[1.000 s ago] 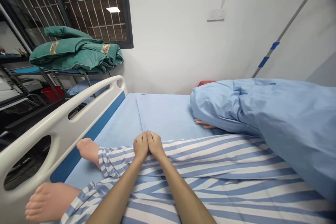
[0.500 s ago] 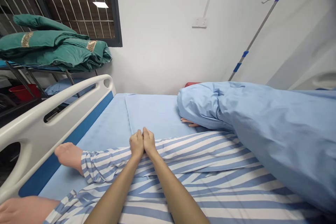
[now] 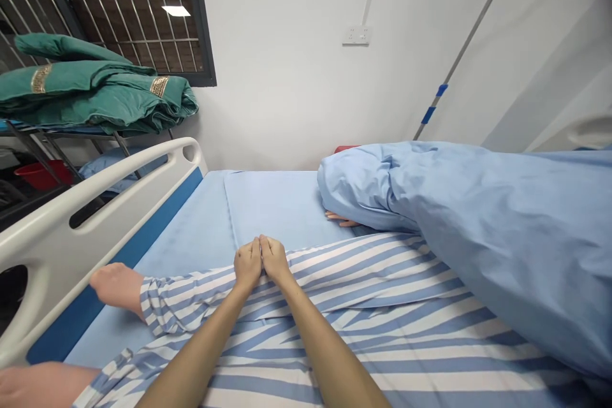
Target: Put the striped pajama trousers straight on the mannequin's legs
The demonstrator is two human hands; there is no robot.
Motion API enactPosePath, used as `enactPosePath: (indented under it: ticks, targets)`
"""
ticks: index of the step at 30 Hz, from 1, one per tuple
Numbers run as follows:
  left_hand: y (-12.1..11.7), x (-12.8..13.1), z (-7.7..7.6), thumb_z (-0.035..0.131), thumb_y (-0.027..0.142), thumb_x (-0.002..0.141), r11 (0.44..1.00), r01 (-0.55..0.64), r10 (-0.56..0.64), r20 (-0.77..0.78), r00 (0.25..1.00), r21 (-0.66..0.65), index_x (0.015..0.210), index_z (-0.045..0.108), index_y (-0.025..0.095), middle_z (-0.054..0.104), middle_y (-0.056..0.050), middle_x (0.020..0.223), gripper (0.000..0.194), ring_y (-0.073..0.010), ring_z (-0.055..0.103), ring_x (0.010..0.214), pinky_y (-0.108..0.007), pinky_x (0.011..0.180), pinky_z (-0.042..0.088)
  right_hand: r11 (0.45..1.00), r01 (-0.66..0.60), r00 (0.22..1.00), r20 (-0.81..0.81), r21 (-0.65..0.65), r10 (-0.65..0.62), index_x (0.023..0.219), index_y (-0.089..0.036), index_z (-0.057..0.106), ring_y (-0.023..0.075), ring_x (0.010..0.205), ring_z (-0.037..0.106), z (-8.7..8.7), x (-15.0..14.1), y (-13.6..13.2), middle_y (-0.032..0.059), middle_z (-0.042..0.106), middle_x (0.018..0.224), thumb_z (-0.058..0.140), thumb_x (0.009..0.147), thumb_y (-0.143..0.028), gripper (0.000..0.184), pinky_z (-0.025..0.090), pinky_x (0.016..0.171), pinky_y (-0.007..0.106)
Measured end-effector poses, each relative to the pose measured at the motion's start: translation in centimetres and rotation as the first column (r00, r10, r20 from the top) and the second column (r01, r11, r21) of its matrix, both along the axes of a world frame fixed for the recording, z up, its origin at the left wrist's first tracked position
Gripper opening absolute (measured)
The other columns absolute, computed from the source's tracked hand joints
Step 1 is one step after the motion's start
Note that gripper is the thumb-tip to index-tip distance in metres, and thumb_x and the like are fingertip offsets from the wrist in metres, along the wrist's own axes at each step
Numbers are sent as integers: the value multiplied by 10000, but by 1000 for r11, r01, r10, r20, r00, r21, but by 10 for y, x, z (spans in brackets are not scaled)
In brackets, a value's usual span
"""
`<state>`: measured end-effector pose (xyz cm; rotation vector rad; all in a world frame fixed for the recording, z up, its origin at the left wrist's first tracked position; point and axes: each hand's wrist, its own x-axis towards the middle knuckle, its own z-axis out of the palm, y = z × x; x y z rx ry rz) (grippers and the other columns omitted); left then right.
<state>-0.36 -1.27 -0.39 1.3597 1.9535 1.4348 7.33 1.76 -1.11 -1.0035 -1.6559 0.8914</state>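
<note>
Left hand (image 3: 248,261) and right hand (image 3: 274,257) together, inner edges touching, laid over the far striped trouser leg (image 3: 329,277); fingertips hidden, so cannot tell whether they clamp it. Leg runs 9 to 3 o'clock beneath them. From the hands: bare foot (image 3: 117,285) at 9, white bed-end board (image 3: 119,223) toward 10, blue quilt (image 3: 459,197) between 2 and 3.

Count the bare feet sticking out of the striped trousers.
2: the farther foot lies near the footboard; the nearer foot, at the lower left, is partly cut off by the picture's edge.
</note>
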Motion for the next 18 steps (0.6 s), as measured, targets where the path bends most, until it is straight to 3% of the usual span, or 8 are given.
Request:
enactPosePath:
  ticks: [3,6,8,11,12,13,15,18]
  targets:
    - [9,10,15,395,426,794,999,19,-24,204,979,27,463,383,191,389,29,437,406,-97,358,474,-234,486,274,999,-18,996,-93,-30,15,550,-180,488,119,526,417,9,12,1,-12,483,517,322,866,-426,434,326,515,229]
    - [21,26,31,443,414,763,993,37,-78,407,910,108,464,286,209,275,62,416,395,-72,276,436,-224,446,258,997,-34,985,-172,-71,21,547,-182,520,144,572,467,38,-9,-23,5,512,508,284,867,-436,472,367,539,238]
    - [25,35,33,447,418,761,989,31,-95,453,886,147,466,250,213,241,69,415,409,-65,253,429,-220,440,260,996,-73,982,-178,-48,64,528,-207,533,153,603,492,63,-57,-53,-7,510,478,333,843,-437,439,383,544,235]
    - [23,39,22,421,417,773,996,-3,-31,400,916,84,457,288,206,288,57,412,403,-70,284,434,-221,440,266,973,-229,960,-162,12,228,425,-259,476,125,538,486,93,-149,-99,-63,468,404,494,742,-423,358,388,505,206]
    - [21,38,16,410,420,780,998,-2,-19,357,934,58,455,319,199,318,49,415,403,-75,303,441,-224,445,267,922,-381,912,-139,65,386,375,-256,413,108,488,461,97,-172,-108,-74,423,364,466,758,-397,412,372,481,191]
    - [19,37,10,397,426,788,999,8,-20,310,950,39,455,350,193,348,40,418,409,-81,322,449,-227,451,269,892,-443,884,-120,94,452,361,-253,389,103,467,445,97,-185,-112,-75,397,346,446,771,-386,435,361,471,188]
    - [16,34,2,375,441,804,999,28,-35,223,974,33,460,394,182,395,25,431,430,-92,355,468,-231,467,273,980,-201,975,-101,-9,199,415,-243,464,120,533,491,86,-177,-104,-57,463,393,484,766,-403,386,383,513,203]
    - [15,32,-1,361,447,814,999,9,-15,162,987,38,462,418,179,431,12,443,446,-102,381,481,-234,482,277,998,-45,997,-59,-53,42,491,-213,518,159,605,501,59,-100,-64,-6,476,430,456,811,-405,378,385,553,240]
